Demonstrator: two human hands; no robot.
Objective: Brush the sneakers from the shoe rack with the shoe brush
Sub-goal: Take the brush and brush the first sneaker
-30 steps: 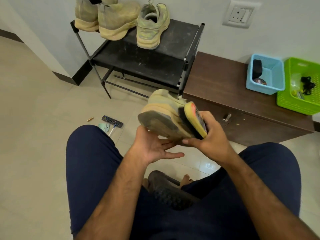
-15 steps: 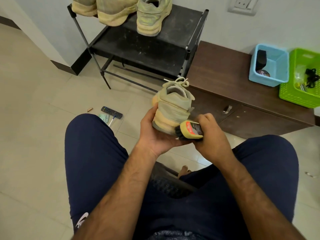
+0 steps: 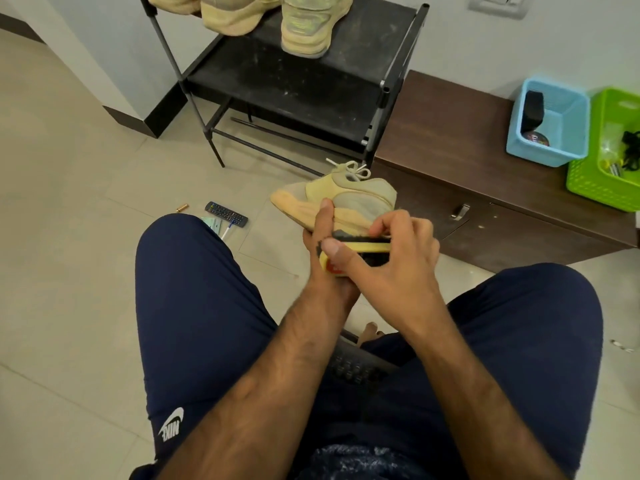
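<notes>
- left grip [image 3: 320, 268]: curled round sneaker [image 3: 349, 199], held above the knees, near shoe rack [image 3: 294, 84].
- right grip [image 3: 391, 265]: clasps shoe brush [image 3: 360, 243], bristles touching sneaker's side.
- second sneaker [image 3: 304, 29] sits on shoe rack.

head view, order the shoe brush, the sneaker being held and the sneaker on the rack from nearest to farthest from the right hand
1. shoe brush: in the right hand's grip.
2. held sneaker: just beyond the brush, gripped by the left hand.
3. second sneaker: far off on the shoe rack, at the top of the view.
</notes>
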